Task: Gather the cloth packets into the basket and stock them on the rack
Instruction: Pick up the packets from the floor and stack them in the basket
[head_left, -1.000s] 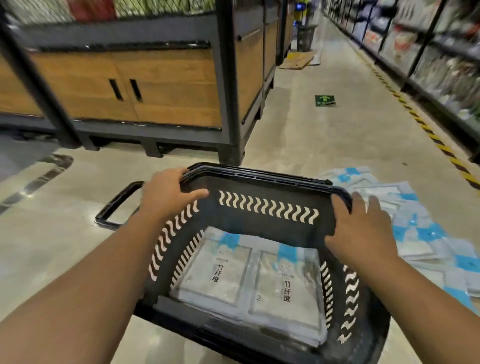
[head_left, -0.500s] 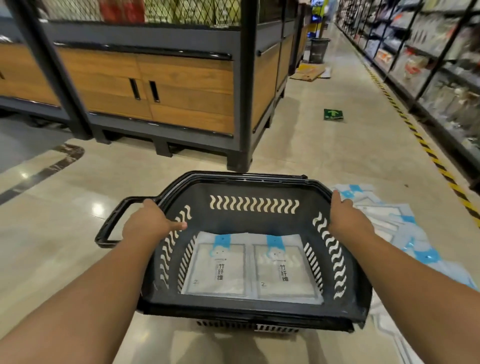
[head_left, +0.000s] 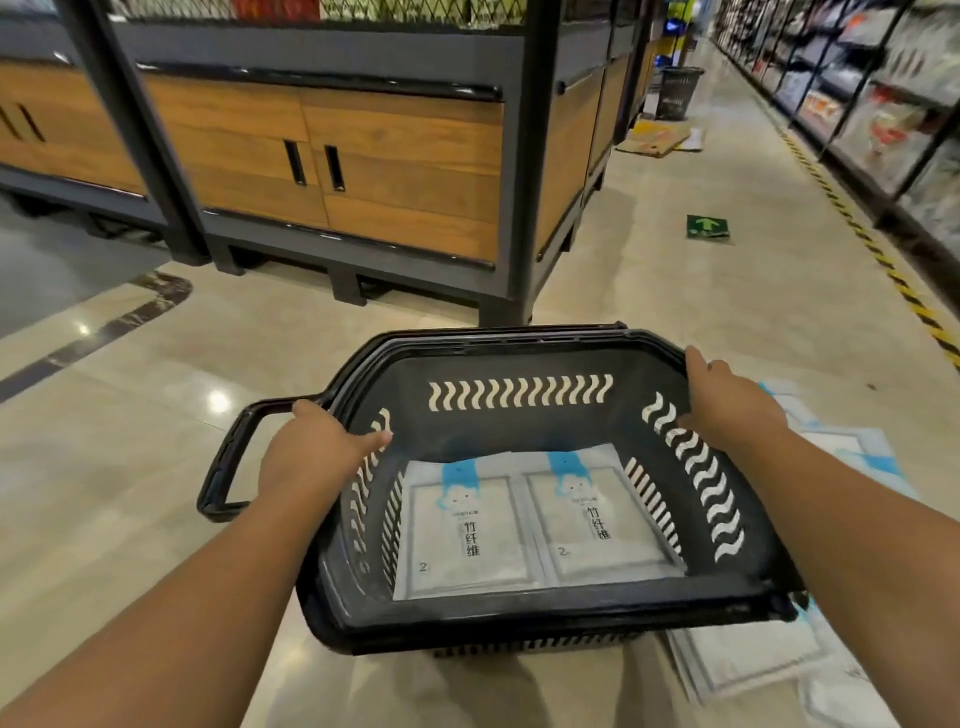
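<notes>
A black plastic basket (head_left: 519, 613) hangs level above the floor in front of me. My left hand (head_left: 311, 452) grips its left rim, thumb inside the wall. On the opposite rim, my right hand (head_left: 727, 405) has the same kind of hold. Two white cloth packets with blue tops (head_left: 462, 525) (head_left: 597, 514) lie flat side by side on the basket's bottom. More cloth packets (head_left: 753, 660) are spread on the floor under and to the right of the basket. A long handle (head_left: 228, 457) sticks out from the basket's left side.
A wood-and-metal display unit (head_left: 363, 156) stands ahead on the left. Shelving racks (head_left: 883, 104) with packaged goods line the right side behind a yellow-black floor stripe (head_left: 883, 260). Down the aisle lie flattened cardboard (head_left: 654, 140), a dark bin (head_left: 675, 93) and a green arrow sign (head_left: 707, 227).
The basket has come up off the floor packets and levelled out, moving slightly left. Both hands kept their grip on its side rims.
</notes>
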